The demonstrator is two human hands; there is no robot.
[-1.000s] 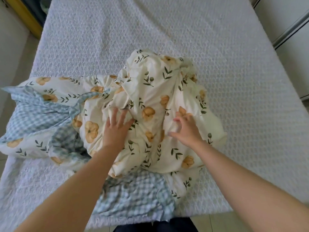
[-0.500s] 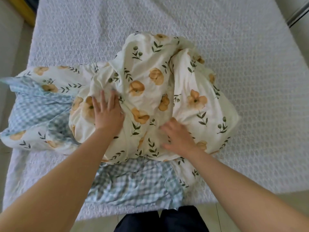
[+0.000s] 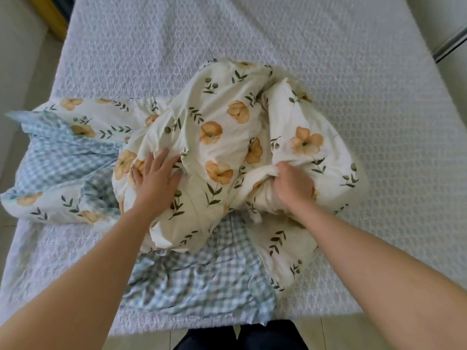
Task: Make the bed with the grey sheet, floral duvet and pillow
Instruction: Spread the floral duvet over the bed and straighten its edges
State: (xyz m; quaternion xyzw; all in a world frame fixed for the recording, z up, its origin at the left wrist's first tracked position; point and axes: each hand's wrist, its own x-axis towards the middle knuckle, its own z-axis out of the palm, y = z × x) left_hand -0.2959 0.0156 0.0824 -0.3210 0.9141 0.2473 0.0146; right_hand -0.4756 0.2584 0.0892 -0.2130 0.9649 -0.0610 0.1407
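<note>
The floral duvet [image 3: 222, 137], cream with orange flowers and a blue-check underside [image 3: 199, 281], lies bunched in a heap on the near half of the bed. My left hand [image 3: 156, 180] rests flat on the heap's left side with fingers spread. My right hand [image 3: 294, 186] grips a bunched fold of the duvet on the heap's right side. The mattress [image 3: 328, 72] is covered in a white textured quilted surface. No grey sheet or pillow is in view.
The bed's near edge [image 3: 202, 327] runs just above my dark trousers [image 3: 242, 337]. A yellow-edged piece of furniture [image 3: 50, 16] stands at the far left. A white cabinet [image 3: 452, 34] is at the far right. Pale floor tiles lie on the left.
My right hand has gone from lying flat on the duvet to clenching a fold of it. The heap has shifted slightly toward the right. My left hand stays pressed flat.
</note>
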